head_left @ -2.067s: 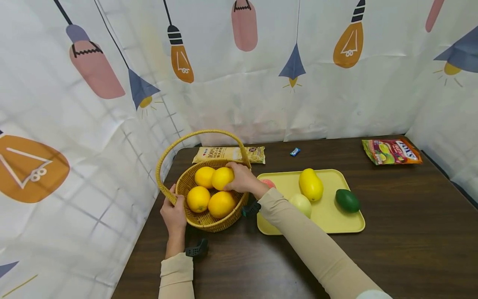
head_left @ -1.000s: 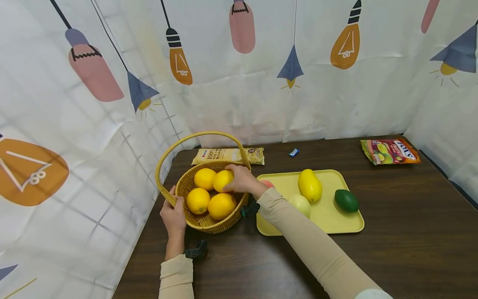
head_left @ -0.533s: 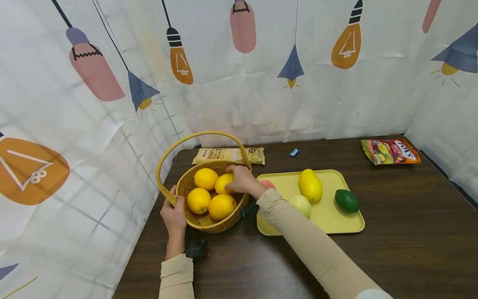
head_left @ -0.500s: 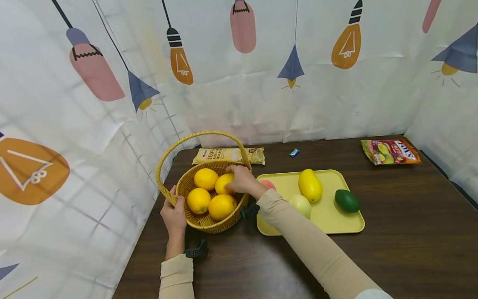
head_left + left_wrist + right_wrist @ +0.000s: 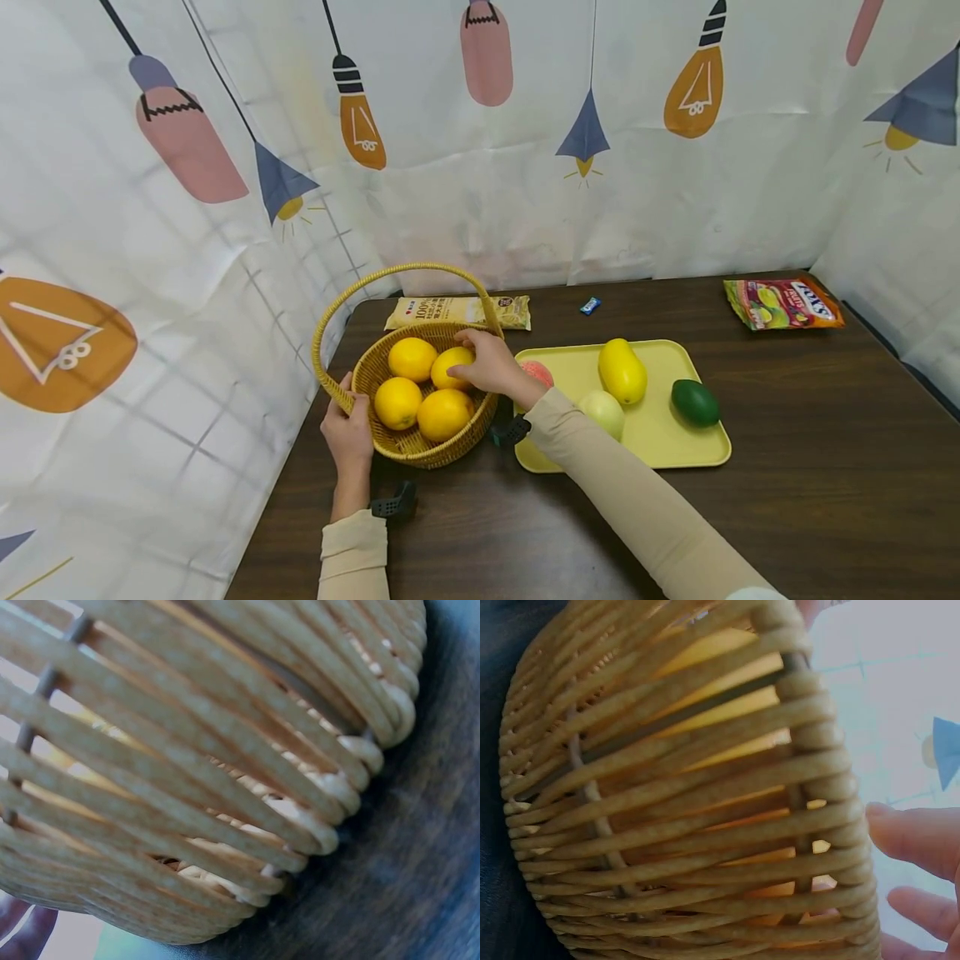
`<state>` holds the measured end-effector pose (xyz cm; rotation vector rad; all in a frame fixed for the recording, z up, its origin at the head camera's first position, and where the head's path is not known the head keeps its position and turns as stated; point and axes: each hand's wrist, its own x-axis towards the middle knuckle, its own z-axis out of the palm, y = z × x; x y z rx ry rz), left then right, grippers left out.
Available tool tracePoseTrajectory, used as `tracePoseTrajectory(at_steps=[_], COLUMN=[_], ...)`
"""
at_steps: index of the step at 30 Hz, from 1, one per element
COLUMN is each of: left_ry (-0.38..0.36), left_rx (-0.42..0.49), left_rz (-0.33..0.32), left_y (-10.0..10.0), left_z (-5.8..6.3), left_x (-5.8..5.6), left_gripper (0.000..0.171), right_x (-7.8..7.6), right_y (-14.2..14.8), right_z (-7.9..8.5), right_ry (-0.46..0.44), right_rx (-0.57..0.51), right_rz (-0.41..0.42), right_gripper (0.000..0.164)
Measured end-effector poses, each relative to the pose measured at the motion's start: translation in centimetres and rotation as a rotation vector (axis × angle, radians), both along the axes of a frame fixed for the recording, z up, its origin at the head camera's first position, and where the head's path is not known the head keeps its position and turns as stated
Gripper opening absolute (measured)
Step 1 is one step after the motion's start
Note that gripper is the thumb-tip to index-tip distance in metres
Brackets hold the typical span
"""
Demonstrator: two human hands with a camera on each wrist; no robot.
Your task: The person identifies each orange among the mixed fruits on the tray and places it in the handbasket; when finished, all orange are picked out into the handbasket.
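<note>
A yellow wicker basket point(image 5: 427, 454) with a tall handle stands at the table's left, several oranges inside. My left hand point(image 5: 348, 433) grips its left rim by the handle's base; in the left wrist view only some fingers point(image 5: 26, 934) show past the weave point(image 5: 187, 772). My right hand point(image 5: 491, 365) reaches over the right rim, fingers loosely spread at the right-hand orange point(image 5: 444, 372). In the right wrist view the fingers point(image 5: 922, 840) stand apart beside the rim, and orange fruit point(image 5: 712, 660) shows through the basket wall point(image 5: 667, 817).
Right of the basket lies a yellow tray point(image 5: 660, 450) bearing a yellow mango-like fruit point(image 5: 622, 372), a pale green round fruit point(image 5: 602, 412), a pink fruit point(image 5: 537, 373) and a dark green avocado-like fruit point(image 5: 695, 403). Behind are a noodle packet point(image 5: 457, 311), a blue wrapper point(image 5: 590, 306) and a candy bag point(image 5: 783, 304).
The right-hand orange has sunk slightly lower among the others. My right hand has loosened from it, the thumb lifting off, and the wrist has shifted a little right. The left hand stays put.
</note>
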<state>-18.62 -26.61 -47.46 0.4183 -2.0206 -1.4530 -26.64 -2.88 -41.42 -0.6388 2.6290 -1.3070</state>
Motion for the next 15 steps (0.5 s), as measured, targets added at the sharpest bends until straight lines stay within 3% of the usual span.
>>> tracePoseTrajectory(at_steps=[15], left_ry=[0.008], left_rx=[0.008], left_rz=[-0.004], left_y=[0.1], left_z=[0.2], left_x=[0.0], left_gripper=[0.042], right_x=[2.1], right_y=[1.5], right_z=[0.0], right_ry=[-0.01], right_rx=[-0.149], right_rz=[0.067], right_gripper=[0.059])
